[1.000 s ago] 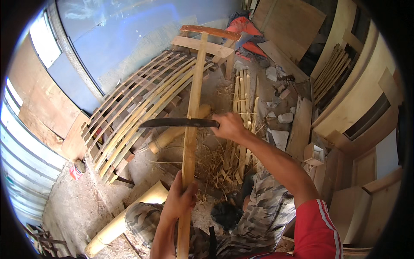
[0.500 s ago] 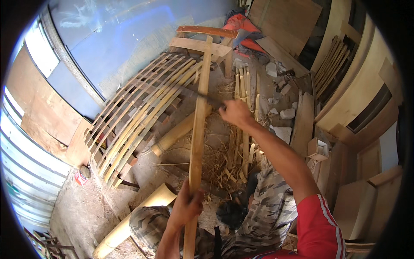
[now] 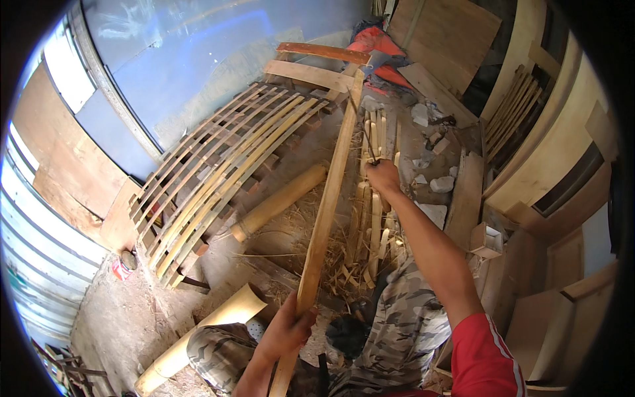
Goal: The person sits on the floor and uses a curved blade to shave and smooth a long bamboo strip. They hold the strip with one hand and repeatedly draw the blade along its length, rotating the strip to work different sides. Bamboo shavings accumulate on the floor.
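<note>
My left hand is closed around the lower part of a long split bamboo strip, which slants up and away from me toward the far wooden boards. In my right hand is the handle of a dark, long-bladed knife. Its blade points away and slightly left, just right of the strip's upper part; I cannot tell whether they touch. Under my right forearm, cut bamboo strips lie among curly shavings.
Slats rest in a row on bricks at the left. A bamboo pole lies mid-floor, and a wide bamboo piece sits by my left knee. Stone chunks and a small wooden box are at the right.
The bamboo strip's far end has swung right. My right hand has moved right, and the knife has turned from lying across the strip to pointing away along its right side.
</note>
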The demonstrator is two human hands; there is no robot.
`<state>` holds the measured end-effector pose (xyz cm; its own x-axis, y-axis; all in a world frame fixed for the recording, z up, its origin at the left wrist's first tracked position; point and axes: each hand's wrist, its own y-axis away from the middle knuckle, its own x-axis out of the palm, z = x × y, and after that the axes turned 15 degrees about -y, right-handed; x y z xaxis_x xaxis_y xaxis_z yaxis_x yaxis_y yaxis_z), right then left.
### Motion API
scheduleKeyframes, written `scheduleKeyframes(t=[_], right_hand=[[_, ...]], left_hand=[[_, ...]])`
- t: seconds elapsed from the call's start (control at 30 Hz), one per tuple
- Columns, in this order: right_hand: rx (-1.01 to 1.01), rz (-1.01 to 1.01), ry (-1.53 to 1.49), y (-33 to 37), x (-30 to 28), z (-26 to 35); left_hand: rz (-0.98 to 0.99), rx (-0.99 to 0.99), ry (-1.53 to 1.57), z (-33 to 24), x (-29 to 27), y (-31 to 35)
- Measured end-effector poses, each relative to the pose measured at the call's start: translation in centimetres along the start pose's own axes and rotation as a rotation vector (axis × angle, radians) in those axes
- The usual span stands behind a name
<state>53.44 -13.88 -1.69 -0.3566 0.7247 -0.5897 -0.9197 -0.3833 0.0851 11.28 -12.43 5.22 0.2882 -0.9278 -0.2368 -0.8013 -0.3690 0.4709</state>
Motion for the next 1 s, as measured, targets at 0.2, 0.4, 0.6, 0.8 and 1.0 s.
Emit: scheduleKeyframes(t=[0.2,0.4,0.6,0.8,1.0], right_hand=[[-0.280,-0.050,-0.087,1.2,0.1,1.6],[-0.343,0.064,0.047,3.7,0.2,3.3],[-0.190,0.254,-0.389,6.7,0.1,5.6],[-0.125,0.393,-0.930,9.3,0.5,7.4],[-0.113,0.403,-0.962,10.9,0.6,8.2]], left_hand=[[-0.040,0.053,-0.017,0.6,-0.1,-0.7],[-0.161,0.141,-0.163,2.3,-0.2,-2.0],[-0.270,0.145,-0.156,1.8,-0.1,-1.9],[-0.270,0.111,-0.105,0.8,0.3,-1.2],[-0.291,0.183,-0.141,1.1,0.9,-0.4]])
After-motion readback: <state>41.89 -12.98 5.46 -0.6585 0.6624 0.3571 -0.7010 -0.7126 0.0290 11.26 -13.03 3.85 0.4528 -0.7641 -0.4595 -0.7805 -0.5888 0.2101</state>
